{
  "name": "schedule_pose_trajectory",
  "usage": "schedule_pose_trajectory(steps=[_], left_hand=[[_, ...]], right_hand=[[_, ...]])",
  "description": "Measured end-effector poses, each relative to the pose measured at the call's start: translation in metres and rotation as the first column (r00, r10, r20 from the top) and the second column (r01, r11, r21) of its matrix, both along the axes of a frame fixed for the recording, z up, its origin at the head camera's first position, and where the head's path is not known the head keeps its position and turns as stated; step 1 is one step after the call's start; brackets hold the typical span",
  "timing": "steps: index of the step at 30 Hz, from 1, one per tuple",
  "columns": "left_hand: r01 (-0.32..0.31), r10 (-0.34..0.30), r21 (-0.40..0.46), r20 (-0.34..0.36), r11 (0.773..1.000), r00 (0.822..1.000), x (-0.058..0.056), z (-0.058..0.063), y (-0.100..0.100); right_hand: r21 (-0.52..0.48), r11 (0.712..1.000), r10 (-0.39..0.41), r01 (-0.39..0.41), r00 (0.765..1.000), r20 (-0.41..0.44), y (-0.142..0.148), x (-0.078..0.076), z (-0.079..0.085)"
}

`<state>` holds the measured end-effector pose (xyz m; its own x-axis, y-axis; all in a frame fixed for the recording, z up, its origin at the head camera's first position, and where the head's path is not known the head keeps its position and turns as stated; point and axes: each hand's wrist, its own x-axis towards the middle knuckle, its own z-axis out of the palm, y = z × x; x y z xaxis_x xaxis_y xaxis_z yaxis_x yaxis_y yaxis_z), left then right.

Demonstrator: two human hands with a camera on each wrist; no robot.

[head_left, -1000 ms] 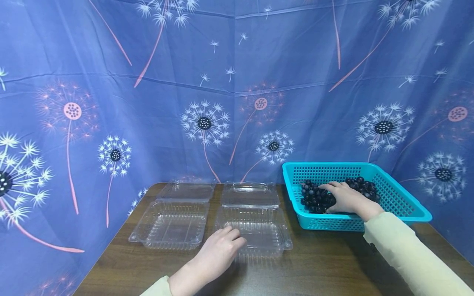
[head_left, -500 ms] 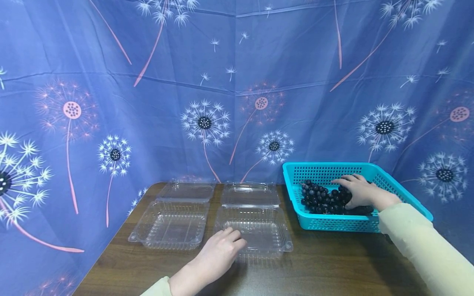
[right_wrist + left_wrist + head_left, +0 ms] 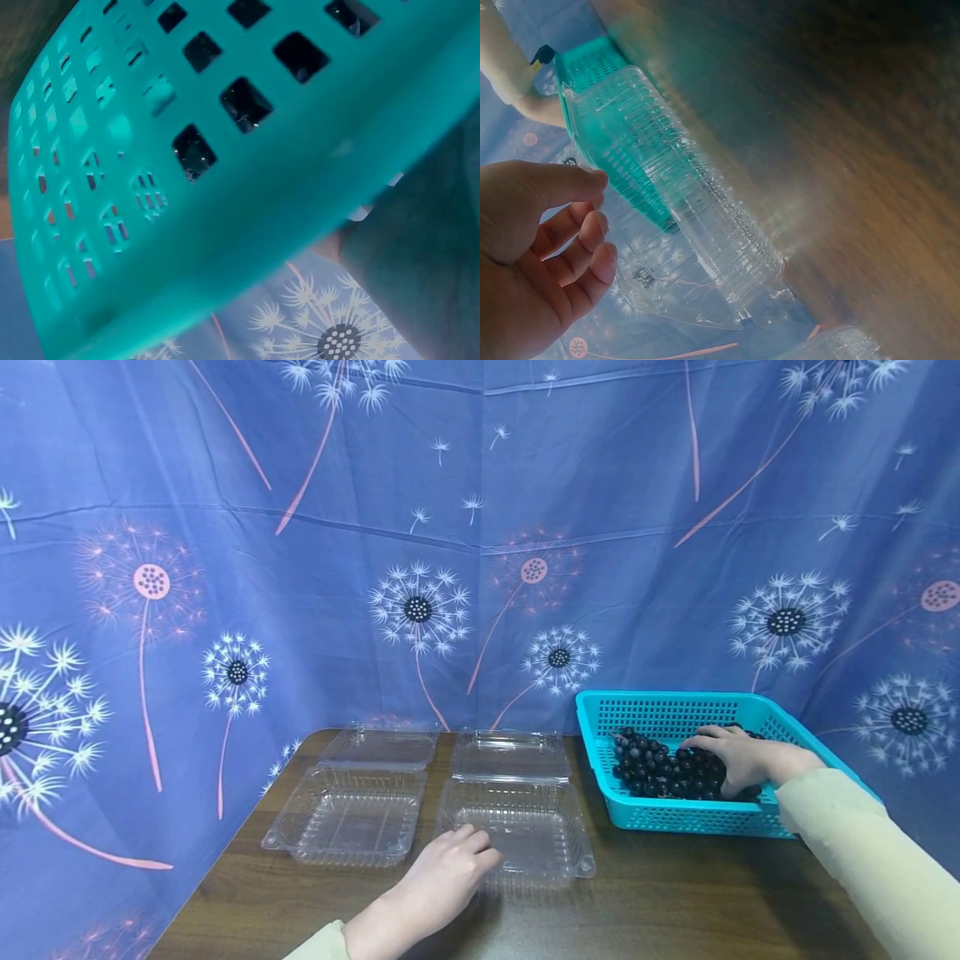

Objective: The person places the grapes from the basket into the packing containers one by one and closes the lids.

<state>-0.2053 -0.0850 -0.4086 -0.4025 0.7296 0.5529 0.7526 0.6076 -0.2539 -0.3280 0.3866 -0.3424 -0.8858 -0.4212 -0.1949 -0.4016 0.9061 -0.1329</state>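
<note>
Dark grapes (image 3: 652, 770) lie heaped in a turquoise plastic basket (image 3: 675, 818) at the right of the table. My right hand (image 3: 738, 760) is inside the basket, its fingers and thumb curved round grapes; the fingertips are partly hidden among them. In the right wrist view the basket wall (image 3: 247, 202) blocks the hand, and dark fruit shows through its holes. My left hand (image 3: 446, 872) is at the front of the right-hand clear plastic clamshell box (image 3: 532, 839). In the left wrist view its fingers curl loosely beside the rim, with nothing visible between them.
A second clear clamshell box (image 3: 348, 822) stands to the left, lid laid back like the first one's lid (image 3: 510, 756). Both rest on a brown wooden table (image 3: 600, 910). A blue dandelion-print cloth (image 3: 480, 610) hangs behind.
My right hand has moved rightward in the basket, from the left part of the grapes, and then lowered onto them. The left hand stays in place. The head view has shifted slightly.
</note>
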Motion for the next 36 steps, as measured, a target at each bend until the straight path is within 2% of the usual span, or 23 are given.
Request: schedule_pose_trajectory(steps=[5, 15, 21, 28, 36], left_hand=[[0.004, -0.004, 0.006, -0.006, 1.000, 1.000, -0.001, -0.002, 0.001], [0.011, -0.011, 0.010, -0.005, 1.000, 1.000, -0.002, -0.003, 0.002], [0.008, -0.008, 0.001, -0.003, 1.000, 1.000, -0.002, -0.002, 0.002], [0.007, -0.007, 0.001, -0.002, 1.000, 1.000, -0.001, -0.002, 0.001], [0.007, -0.007, -0.001, 0.010, 1.000, 1.000, -0.001, -0.001, 0.001]], right_hand=[[0.026, 1.000, -0.007, 0.008, 0.999, -0.038, 0.000, -0.001, -0.003], [0.044, 0.999, 0.027, -0.021, 0.990, -0.139, -0.002, -0.005, -0.014], [0.087, 0.996, 0.042, -0.030, 0.989, -0.143, -0.003, -0.009, -0.016], [0.106, 0.994, 0.016, -0.002, 0.991, -0.132, -0.003, -0.008, -0.014], [0.104, 0.995, 0.018, 0.000, 0.984, -0.177, -0.002, -0.005, -0.016]])
